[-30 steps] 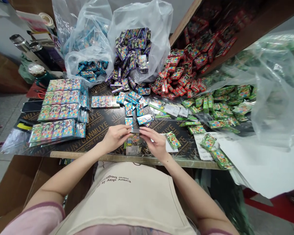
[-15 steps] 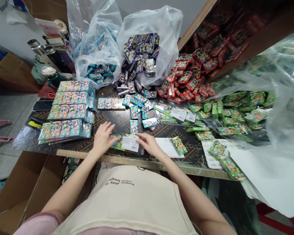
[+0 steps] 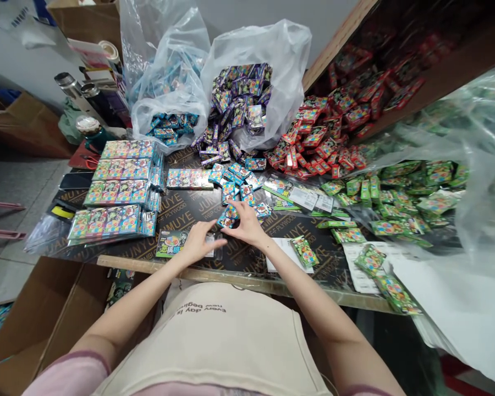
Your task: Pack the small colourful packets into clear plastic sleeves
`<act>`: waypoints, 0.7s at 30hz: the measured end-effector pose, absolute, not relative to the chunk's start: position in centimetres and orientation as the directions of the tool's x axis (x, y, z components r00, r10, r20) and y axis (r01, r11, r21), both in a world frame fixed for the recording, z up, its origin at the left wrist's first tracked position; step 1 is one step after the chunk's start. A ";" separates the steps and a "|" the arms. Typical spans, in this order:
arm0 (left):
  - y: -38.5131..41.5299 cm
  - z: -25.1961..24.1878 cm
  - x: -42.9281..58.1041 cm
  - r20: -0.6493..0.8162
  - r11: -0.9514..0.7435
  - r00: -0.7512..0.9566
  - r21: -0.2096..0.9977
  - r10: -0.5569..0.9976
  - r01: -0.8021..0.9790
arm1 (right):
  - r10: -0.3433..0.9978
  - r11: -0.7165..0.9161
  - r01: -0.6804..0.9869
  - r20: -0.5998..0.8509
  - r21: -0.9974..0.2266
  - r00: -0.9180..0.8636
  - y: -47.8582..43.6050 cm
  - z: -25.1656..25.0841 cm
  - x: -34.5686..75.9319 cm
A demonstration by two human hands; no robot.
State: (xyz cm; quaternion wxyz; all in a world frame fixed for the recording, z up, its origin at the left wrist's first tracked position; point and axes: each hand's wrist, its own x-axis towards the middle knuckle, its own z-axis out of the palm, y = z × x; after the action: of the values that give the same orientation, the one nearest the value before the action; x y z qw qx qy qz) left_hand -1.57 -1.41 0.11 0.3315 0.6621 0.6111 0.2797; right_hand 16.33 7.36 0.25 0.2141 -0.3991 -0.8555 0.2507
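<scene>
Across the centre of the frame, a dark plywood table (image 3: 198,206) with printed lettering, loaded with small printed packets. At top centre, two clear plastic bags: one (image 3: 268,60) spilling purple packets, another (image 3: 165,71) to its left holding blue ones. Upper right, a heap of red packets (image 3: 322,140) sliding out of a tilted wooden crate (image 3: 416,60); right of centre, green packets (image 3: 400,198) lying on crumpled clear plastic. Left of centre, four rows of filled display sleeves (image 3: 115,190), stacked flat. Upper left, two metal flasks (image 3: 80,93).

Lower centre, near the table's front edge: a flat clear sleeve with a printed card (image 3: 171,243), lying under the left hand (image 3: 200,245), whose fingers rest spread and pressed flat on the sleeve's right end, not curled round it. Just above, the right hand (image 3: 247,223), fingertips pinched on a small blue packet (image 3: 227,217) at the near edge of the loose blue cluster.

Blue packet: judged very light, a glossy wrapper over a stiff little box, likely slippery; best pinched across its two long edges between thumb and forefinger, gently enough not to dent the corners. Sleeve: thin, floppy, prone to sliding on the smooth table, so better pinned flat near its open end.
</scene>
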 end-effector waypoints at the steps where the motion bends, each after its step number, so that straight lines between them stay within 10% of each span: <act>1: -0.8 0.3 -1.2 -0.075 0.061 0.009 0.870 0.997 0.489 | 0.804 0.540 0.546 0.201 -0.641 -0.559 7.1 0.8 16.1; 6: 2.2 1.9 -0.8 -0.318 0.281 -0.199 0.940 0.927 -0.192 | 0.809 0.517 0.509 0.199 -0.688 -0.553 5.2 2.9 16.6; 11: 2.8 3.0 -1.6 -0.452 0.421 -0.041 0.857 0.891 -0.297 | 0.753 0.564 0.448 0.208 -0.694 -0.624 3.9 3.5 18.6; 18: 0.1 2.3 -3.1 -0.206 0.142 0.188 0.942 0.960 0.302 | 0.720 0.608 0.410 0.256 -0.679 -0.644 3.5 3.1 18.9; 21: -1.7 1.7 -5.2 -0.127 -0.229 0.414 0.672 0.901 0.705 | 0.762 0.579 0.472 0.235 -0.665 -0.603 3.3 2.2 19.5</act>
State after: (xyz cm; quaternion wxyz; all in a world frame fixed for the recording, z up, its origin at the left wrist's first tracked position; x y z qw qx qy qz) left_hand -5.18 -1.66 1.71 0.3375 0.7702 0.5213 0.1457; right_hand 19.55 3.30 2.23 0.2582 -0.3628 -0.8501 0.2810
